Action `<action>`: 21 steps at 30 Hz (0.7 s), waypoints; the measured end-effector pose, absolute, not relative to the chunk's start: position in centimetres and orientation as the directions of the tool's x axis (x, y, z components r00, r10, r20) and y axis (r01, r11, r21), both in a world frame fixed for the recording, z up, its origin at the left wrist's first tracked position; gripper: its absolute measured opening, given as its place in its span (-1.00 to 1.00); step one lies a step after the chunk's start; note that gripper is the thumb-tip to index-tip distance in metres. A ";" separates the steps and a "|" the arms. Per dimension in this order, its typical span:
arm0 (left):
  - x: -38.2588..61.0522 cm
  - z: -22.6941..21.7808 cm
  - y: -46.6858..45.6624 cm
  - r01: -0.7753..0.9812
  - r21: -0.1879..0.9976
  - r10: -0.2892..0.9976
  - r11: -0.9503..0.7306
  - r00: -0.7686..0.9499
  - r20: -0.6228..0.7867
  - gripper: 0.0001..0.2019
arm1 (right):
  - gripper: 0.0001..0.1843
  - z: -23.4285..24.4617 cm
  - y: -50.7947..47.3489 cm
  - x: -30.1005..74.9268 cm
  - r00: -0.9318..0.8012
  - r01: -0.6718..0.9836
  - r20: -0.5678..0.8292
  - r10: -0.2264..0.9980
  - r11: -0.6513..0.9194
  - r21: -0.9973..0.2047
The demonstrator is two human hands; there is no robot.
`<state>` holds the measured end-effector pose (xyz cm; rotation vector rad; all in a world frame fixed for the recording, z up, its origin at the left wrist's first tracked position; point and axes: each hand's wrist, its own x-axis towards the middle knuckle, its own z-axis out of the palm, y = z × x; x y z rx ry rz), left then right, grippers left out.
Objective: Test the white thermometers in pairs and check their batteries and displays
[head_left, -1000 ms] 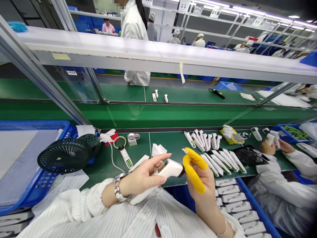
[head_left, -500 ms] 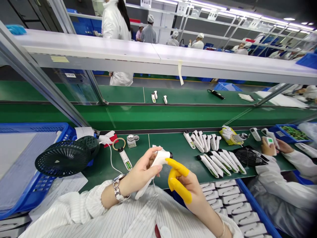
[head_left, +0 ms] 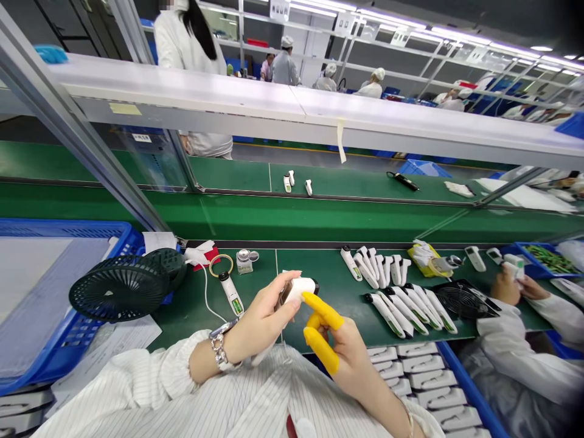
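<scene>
My left hand (head_left: 260, 319) is wrapped round a white handheld thermometer (head_left: 298, 287), its black tip pointing away from me. My right hand (head_left: 340, 350) wears yellow finger cots on two fingers, and the upper yellow fingertip touches the thermometer's head. The fingers of that hand are bent and hold nothing of their own. Both hands hover above the near edge of the green bench (head_left: 319, 274).
Rows of white thermometers (head_left: 401, 292) lie on the bench at right, above a blue tray of white parts (head_left: 424, 383). A black fan (head_left: 121, 286), a tape ring (head_left: 221, 264) and a blue crate (head_left: 55, 340) are left. A co-worker's hands (head_left: 511, 283) work at right.
My left hand turned the thermometer from lying across to pointing away. My right hand came down and leftwards, its yellow fingertip now against the device's head.
</scene>
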<state>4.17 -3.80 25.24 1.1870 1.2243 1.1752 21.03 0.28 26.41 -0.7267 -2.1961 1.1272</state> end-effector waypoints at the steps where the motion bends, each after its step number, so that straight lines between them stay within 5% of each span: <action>1: 4.2 25.3 -3.8 0.010 0.999 0.999 0.044 0.001 -0.044 -0.61 | -0.83 26.4 0.3 21.0 -0.697 0.218 0.241 0.675 0.521 -0.825; 12: 4.2 25.1 -3.8 0.045 0.999 0.998 -0.007 -0.055 0.009 -0.68 | -0.87 26.7 0.0 20.6 -0.717 0.225 0.287 0.635 0.601 -0.767; 21: 4.3 24.8 -3.7 0.045 0.999 0.997 -0.015 -0.072 0.019 -0.69 | -0.94 25.8 0.0 20.8 -0.651 0.320 0.469 0.596 0.777 -0.543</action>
